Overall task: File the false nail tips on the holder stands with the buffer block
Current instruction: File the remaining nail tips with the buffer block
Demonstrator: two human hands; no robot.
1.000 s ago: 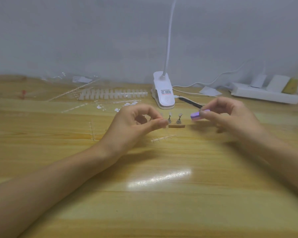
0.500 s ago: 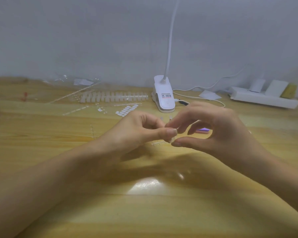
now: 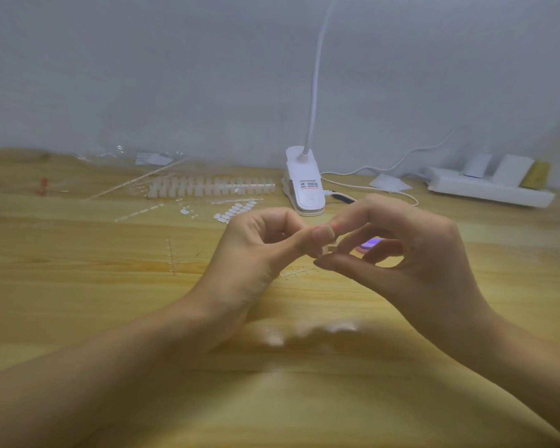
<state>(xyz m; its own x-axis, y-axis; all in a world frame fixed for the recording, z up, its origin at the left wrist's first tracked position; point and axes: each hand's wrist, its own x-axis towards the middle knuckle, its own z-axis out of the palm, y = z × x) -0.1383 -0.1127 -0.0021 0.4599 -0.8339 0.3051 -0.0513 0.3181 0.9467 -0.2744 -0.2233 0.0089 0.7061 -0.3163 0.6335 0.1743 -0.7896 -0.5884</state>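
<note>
A plain pale grey wall (image 3: 175,76) fills the far half of the scene and meets a light, yellowish wooden tabletop (image 3: 78,286) with long grain lines running left to right. At the far edge of the table, near the middle, stands a white plastic clip-on lamp base (image 3: 304,185); its thin white flexible neck (image 3: 317,76) rises out of view. A thin white cable (image 3: 401,158) curves along the wall to the right, toward a long white power strip (image 3: 485,189) lying far right. A soft, blurred glare patch (image 3: 275,339) shines on the near wood.
</note>
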